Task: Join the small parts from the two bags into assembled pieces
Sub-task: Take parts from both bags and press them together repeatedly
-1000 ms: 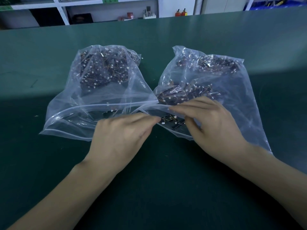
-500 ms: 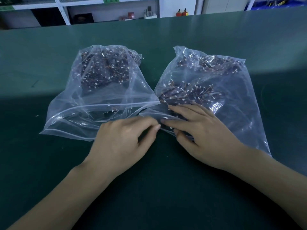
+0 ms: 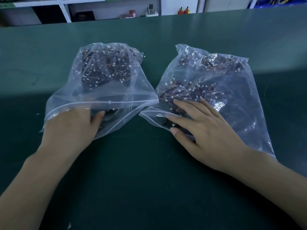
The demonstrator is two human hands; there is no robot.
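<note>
- The left hand is reaching into the mouth of the left bag; its fingers are lying under the plastic, so I cannot tell whether they are grasping anything
- The right hand is lying with straight fingers inside the open mouth of the right bag, touching the small parts
- Through the creased plastic the parts are showing only as dark tangles with white specks
- Two clear bags are lying just beside each other on the green table; two hands are working

White shelving stands beyond the green table.
</note>
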